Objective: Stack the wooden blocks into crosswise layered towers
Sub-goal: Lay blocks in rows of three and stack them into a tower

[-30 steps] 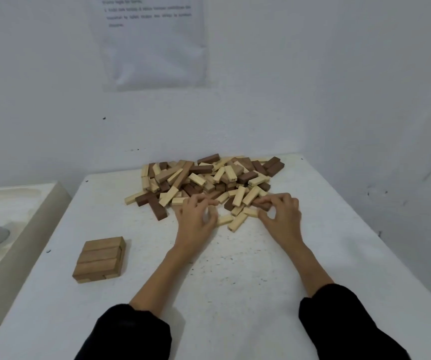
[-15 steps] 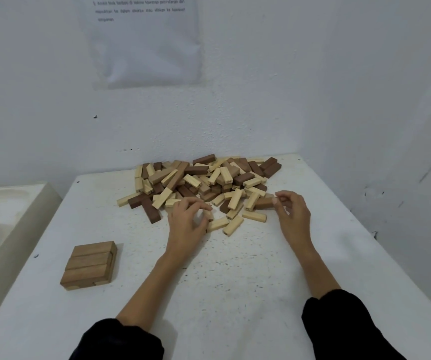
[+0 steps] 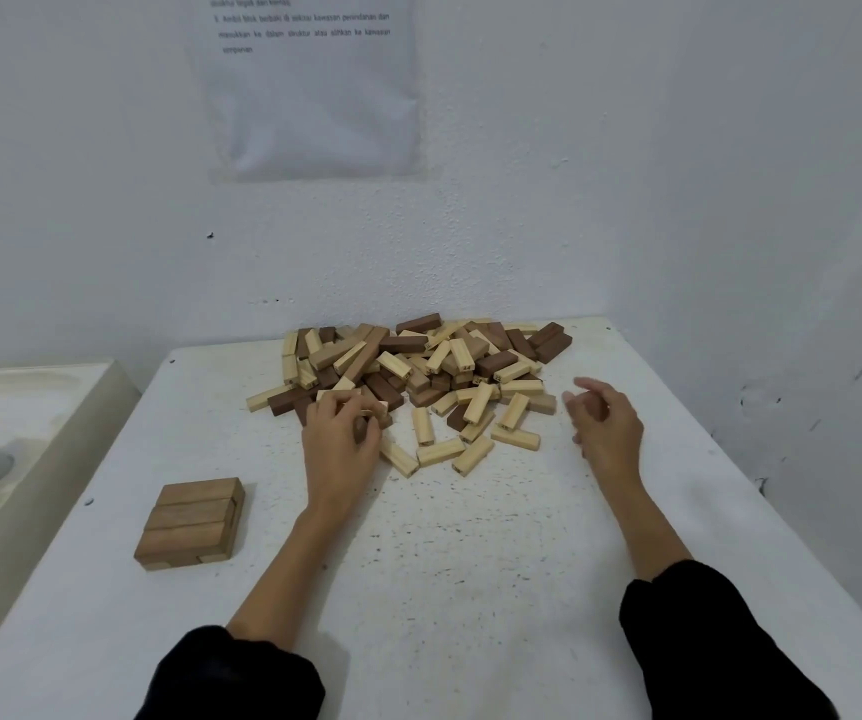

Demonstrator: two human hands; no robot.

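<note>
A heap of pale and dark wooden blocks (image 3: 418,363) lies at the far side of the white table (image 3: 470,563). A low two-layer stack of brown blocks (image 3: 190,522), its layers crossed, stands at the near left. My left hand (image 3: 338,449) is at the heap's front left edge, fingers curled round a pale block and a dark one (image 3: 369,415). My right hand (image 3: 608,426) hovers to the right of the heap, fingers loosely curled with nothing in them. Several pale blocks (image 3: 439,449) lie loose between the two hands.
White walls close off the table at the back and right, with a printed sheet (image 3: 309,80) on the back wall. A pale foam tray (image 3: 29,407) sits lower on the left, beside the table's edge.
My right hand has drawn away from the heap to the right and no longer pinches a brown block. My left hand has shifted left along the heap's edge, still holding blocks.
</note>
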